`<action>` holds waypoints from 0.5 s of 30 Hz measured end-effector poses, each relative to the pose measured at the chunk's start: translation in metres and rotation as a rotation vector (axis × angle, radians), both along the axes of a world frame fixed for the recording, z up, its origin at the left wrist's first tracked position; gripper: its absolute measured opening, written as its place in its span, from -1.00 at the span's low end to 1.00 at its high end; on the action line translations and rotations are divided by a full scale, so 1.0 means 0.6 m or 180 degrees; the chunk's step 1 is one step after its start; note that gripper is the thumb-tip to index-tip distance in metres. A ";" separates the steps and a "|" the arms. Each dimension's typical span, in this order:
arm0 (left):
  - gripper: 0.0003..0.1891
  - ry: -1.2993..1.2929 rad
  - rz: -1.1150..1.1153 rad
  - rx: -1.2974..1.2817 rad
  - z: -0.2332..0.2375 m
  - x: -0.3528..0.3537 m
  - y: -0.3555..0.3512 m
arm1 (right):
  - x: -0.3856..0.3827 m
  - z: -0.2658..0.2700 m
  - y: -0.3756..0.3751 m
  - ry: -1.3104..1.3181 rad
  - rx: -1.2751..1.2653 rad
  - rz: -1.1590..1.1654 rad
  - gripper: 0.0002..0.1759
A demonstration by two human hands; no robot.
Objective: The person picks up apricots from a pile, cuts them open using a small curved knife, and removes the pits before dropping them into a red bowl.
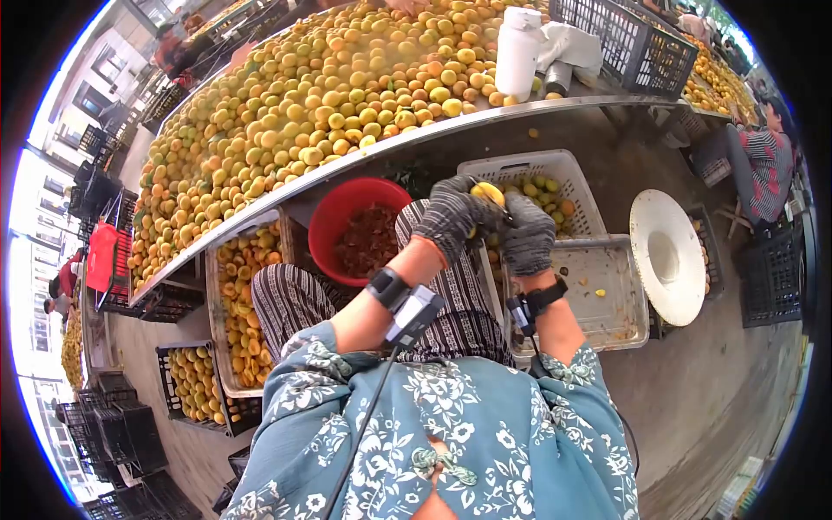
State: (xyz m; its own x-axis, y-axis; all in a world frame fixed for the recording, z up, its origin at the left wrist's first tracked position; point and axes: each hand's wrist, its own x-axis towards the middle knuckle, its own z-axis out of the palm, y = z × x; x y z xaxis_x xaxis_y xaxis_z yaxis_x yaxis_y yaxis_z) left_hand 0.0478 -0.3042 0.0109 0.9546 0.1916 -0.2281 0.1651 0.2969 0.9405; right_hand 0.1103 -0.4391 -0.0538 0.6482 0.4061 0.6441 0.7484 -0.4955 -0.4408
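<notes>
One yellow fruit (488, 192) sits between the gloved hands, above the person's lap and just in front of the bench (342, 165). The left hand (452, 218), in a dark grey knit glove, grasps the fruit with its fingers curled round it. The right hand (527, 234), gloved alike, meets it from the other side with its fingers bent in close; whether it also grips a tool cannot be told.

A broad heap of yellow and orange fruit covers much of the bench, behind its metal edge. A white bottle (517, 56) stands upright near that edge, beside a white cloth or bag (572, 45) and a dark crate (637, 52).

Below the bench, a red tub (317, 230) with brown bits in it stands left of the knees. Further left is a long tray (217, 325) of opened fruit, with a black crate (165, 368) of whole-looking fruit beside it. Behind the right hand, a white crate (582, 186) holds greenish and yellow fruit. A shallow tray (611, 325) with a few small scraps lies nearer the person, and right of it is a round white wide-rimmed object (646, 260), hat or basin. Another person (769, 173) sits at the far right.
</notes>
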 end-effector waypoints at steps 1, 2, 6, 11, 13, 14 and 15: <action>-0.76 0.0144 -0.0069 -0.0018 -0.009 0.006 -0.006 | 0.000 -0.007 -0.009 0.0020 0.0002 0.0004 -0.87; -0.76 0.0166 -0.0063 -0.0016 -0.018 0.012 -0.012 | -0.001 -0.014 -0.016 0.0061 0.0147 0.0049 -0.87; -0.70 0.0341 -0.0119 -0.0121 -0.035 0.026 -0.021 | -0.001 -0.036 -0.030 0.0359 0.0140 -0.0034 -0.88; -0.76 0.0553 -0.0094 -0.0115 -0.020 0.018 -0.027 | 0.019 -0.089 -0.051 0.0824 -0.0181 -0.0570 -0.87; -0.76 0.0353 -0.0260 -0.0106 -0.020 0.020 -0.021 | 0.032 -0.112 -0.084 0.1530 -0.0653 -0.1140 -0.82; -0.73 0.0341 -0.0317 -0.0223 -0.019 0.017 -0.015 | 0.040 -0.125 -0.093 0.1528 -0.0660 -0.1109 -0.82; -0.73 0.0354 -0.0307 -0.0222 -0.025 0.014 -0.011 | 0.043 -0.137 -0.103 0.1648 -0.0620 -0.1406 -0.80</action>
